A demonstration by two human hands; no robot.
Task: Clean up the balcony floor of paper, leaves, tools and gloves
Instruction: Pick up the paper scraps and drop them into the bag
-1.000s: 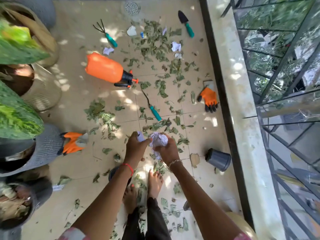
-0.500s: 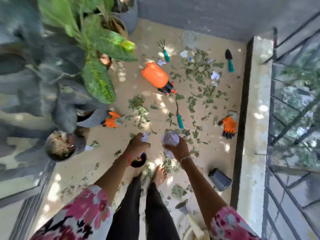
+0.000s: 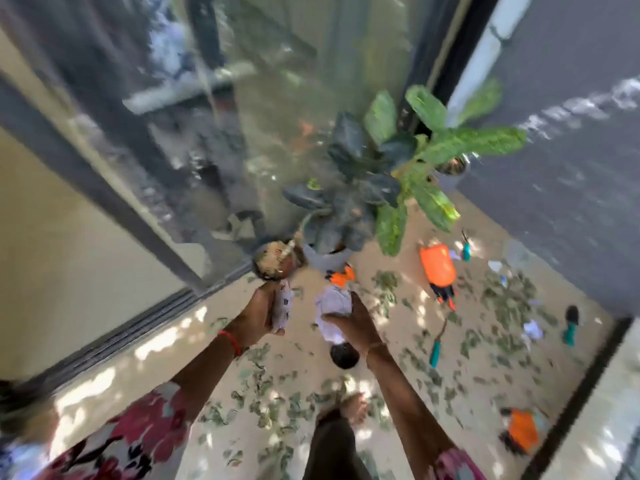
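View: I look down from the head camera at a balcony floor (image 3: 214,344), blurred by motion, with a sliding glass door (image 3: 166,140) along its left edge.
Left hand (image 3: 258,313): raised in front of the body, fingers curled round a small flat paper scrap (image 3: 282,308).
Right hand (image 3: 356,323): just beside the left but not touching it, fingers wrapped round a crumpled paper wad (image 3: 332,304).
Change: a second ago both hands met over the wad – now they are apart, each with its own paper, and the view has swung from the railing side towards the door and the potted plants (image 3: 381,188).
On the floor: torn leaves (image 3: 502,306) across the middle; an orange spray bottle (image 3: 438,265) and a hand rake (image 3: 465,249) towards the far edge; a teal-handled weeder (image 3: 435,351) mid-floor; a trowel (image 3: 570,325) and white paper scraps (image 3: 533,329) near the right edge; one orange glove (image 3: 343,275) by the pots, another glove (image 3: 523,429) at the near right corner.
Meaning: I judge the person is turning away with the first papers collected – most of the clean-up remains.
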